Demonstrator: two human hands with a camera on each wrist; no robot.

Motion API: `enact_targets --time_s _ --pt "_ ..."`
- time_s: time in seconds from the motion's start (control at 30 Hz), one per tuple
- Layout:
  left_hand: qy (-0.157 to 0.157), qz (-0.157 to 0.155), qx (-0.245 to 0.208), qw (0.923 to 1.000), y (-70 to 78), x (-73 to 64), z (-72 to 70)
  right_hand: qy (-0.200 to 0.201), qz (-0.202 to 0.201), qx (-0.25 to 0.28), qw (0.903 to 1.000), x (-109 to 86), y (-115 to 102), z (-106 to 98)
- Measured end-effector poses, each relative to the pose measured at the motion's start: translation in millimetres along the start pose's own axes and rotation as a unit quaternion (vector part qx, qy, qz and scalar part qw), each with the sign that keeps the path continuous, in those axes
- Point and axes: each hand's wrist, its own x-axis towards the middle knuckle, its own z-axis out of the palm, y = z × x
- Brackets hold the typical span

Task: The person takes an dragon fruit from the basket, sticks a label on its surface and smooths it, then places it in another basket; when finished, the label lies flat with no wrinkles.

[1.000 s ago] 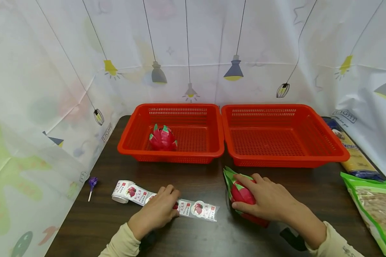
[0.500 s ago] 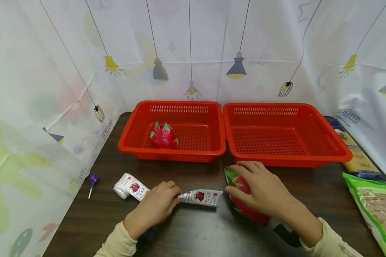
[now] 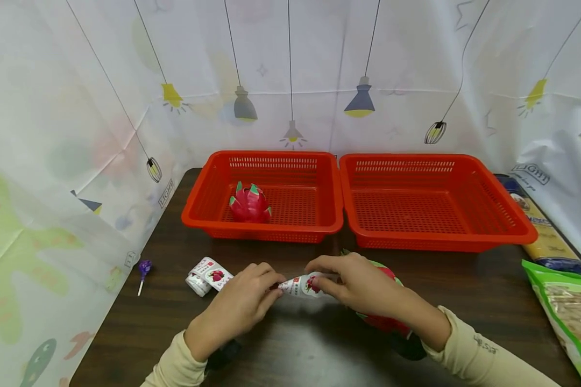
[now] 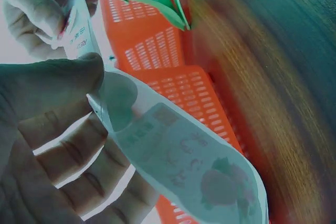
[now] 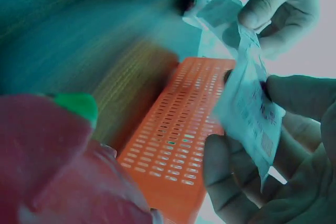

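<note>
A strip of stickers (image 3: 292, 286) printed with dragon fruit runs from a small roll (image 3: 198, 285) at the left. My left hand (image 3: 239, 301) pinches the strip between thumb and fingers; the left wrist view shows its thumb (image 4: 79, 80) pressed on the backing. Near the loose end, my right hand (image 3: 368, 287) pinches the strip too, its thumb (image 5: 296, 93) on the printed face in the right wrist view. Partly hidden behind the right hand, a red dragon fruit (image 3: 384, 321) with green tips lies on the table.
Two red baskets (image 3: 266, 232) (image 3: 431, 242) stand side by side at the back; the left one holds another dragon fruit (image 3: 250, 204). A purple lollipop (image 3: 145, 267) lies at the left. Along the right edge are a yellow-blue packet (image 3: 547, 236) and a green-edged bag (image 3: 568, 312).
My right hand has left the dragon fruit and moved left onto the strip's loose end. The strip has been lifted and twisted up in my left hand, shifting the roll slightly.
</note>
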Motion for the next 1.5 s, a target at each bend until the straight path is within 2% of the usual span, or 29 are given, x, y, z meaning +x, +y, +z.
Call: enact_targets --time_s 0.07,0.13,0.2,0.27,0.37,0.43,0.47,0.53,0.6,0.67,0.73,0.83,0.93,1.03,1.13,1.23,1.33,1.43,1.5 --pt "-0.019 -0.012 -0.028 0.9994 -1.2 0.6 -3.5 0.003 -0.003 0.009 1.0 -0.8 -1 1" --pt "-0.039 -0.026 -0.084 0.9954 -4.1 1.6 -9.0 0.004 -0.008 0.016 0.9998 -1.8 -1 1" --pt "-0.056 -0.036 -0.17 0.9832 -9.8 5.3 -14.4 0.003 -0.014 0.021 0.9997 -3.4 -2 0" --pt "-0.071 -0.032 -0.269 0.9601 -18.2 11.9 -17.1 0.003 -0.02 0.023 0.9995 -5.3 -4 0" --pt "-0.114 -0.01 -0.392 0.9126 -33.0 25.1 -13.3 0.006 -0.026 0.025 0.9993 -8.0 -6 -2" --pt "-0.154 0.001 -0.442 0.8836 -42.1 32.7 -6.6 0.007 -0.029 0.03 0.9991 -9.3 -7 -2" --pt "-0.175 -0.001 -0.458 0.8716 -45.4 35.4 -3.7 0.007 -0.032 0.034 0.9989 -9.8 -7 -2" --pt "-0.206 -0.01 -0.478 0.8539 -50.2 38.9 2.5 0.011 -0.039 0.041 0.9983 -10.8 -7 0" --pt "-0.222 -0.021 -0.487 0.8443 -52.2 40.7 7.5 0.017 -0.049 0.047 0.9976 -12.1 -7 1" --pt "-0.227 -0.03 -0.495 0.838 -52.2 41.3 11.1 0.023 -0.053 0.055 0.9968 -13.9 -7 3" --pt "-0.228 -0.032 -0.503 0.8334 -52.4 41.7 15.1 0.026 -0.055 0.066 0.996 -15.9 -7 5" --pt "-0.236 -0.03 -0.52 0.8203 -52.8 42.2 20.7 0.026 -0.053 0.084 0.9947 -20.0 -7 9" --pt "-0.248 -0.028 -0.514 0.8204 -54.5 42.2 26.0 0.043 -0.063 0.067 0.9948 -25.0 -6 13" --pt "-0.261 -0.037 -0.484 0.8342 -57.1 41.3 32.4 0.078 -0.072 0.053 0.9929 -31.4 -4 14" --pt "-0.275 -0.066 -0.445 0.8494 -60.7 38.6 40.9 0.127 -0.06 0.061 0.9882 -40.0 1 9" --pt "-0.272 -0.097 -0.394 0.8726 -62.9 35.5 48.7 0.188 -0.019 0.078 0.9789 -51.6 10 -6" --pt "-0.25 -0.119 -0.335 0.9007 -61.5 32.4 53.8 0.244 0.038 0.08 0.9656 -67.0 23 -22" --pt "-0.221 -0.124 -0.273 0.9278 -57.0 30.3 57.4 0.277 0.09 0.071 0.954 -83.2 35 -32" --pt "-0.206 -0.119 -0.233 0.943 -53.8 29.3 57.5 0.291 0.114 0.066 0.9475 -92.3 42 -33"
